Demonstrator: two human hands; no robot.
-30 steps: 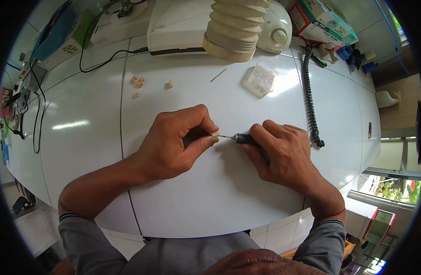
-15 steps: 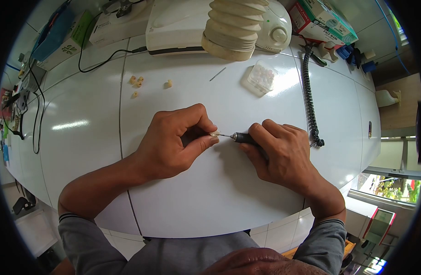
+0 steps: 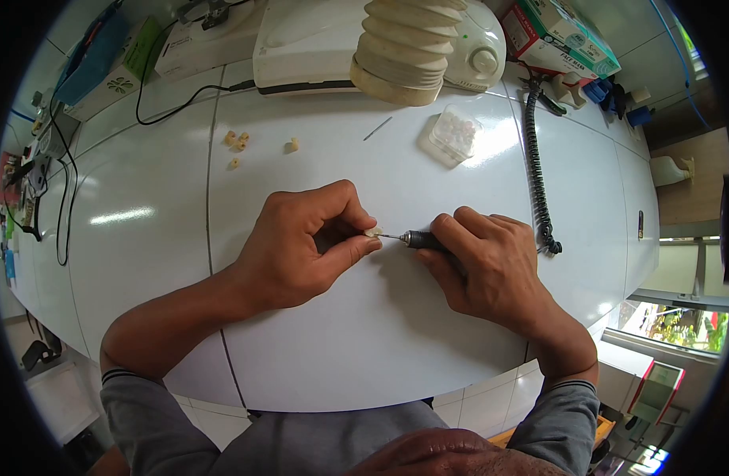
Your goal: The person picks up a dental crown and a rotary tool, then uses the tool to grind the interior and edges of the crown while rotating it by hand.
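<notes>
Tooth piece [image 3: 373, 232] pinched by left hand [image 3: 301, 246], mid-table; right hand [image 3: 487, 266] grips handpiece [image 3: 424, 240]

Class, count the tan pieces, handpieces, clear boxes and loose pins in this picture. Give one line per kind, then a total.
tan pieces: 6 (5 loose, 1 pinched in the left hand)
handpiece: 1, gripped by the right hand
clear box: 1
pin: 1
Total: 9
</notes>
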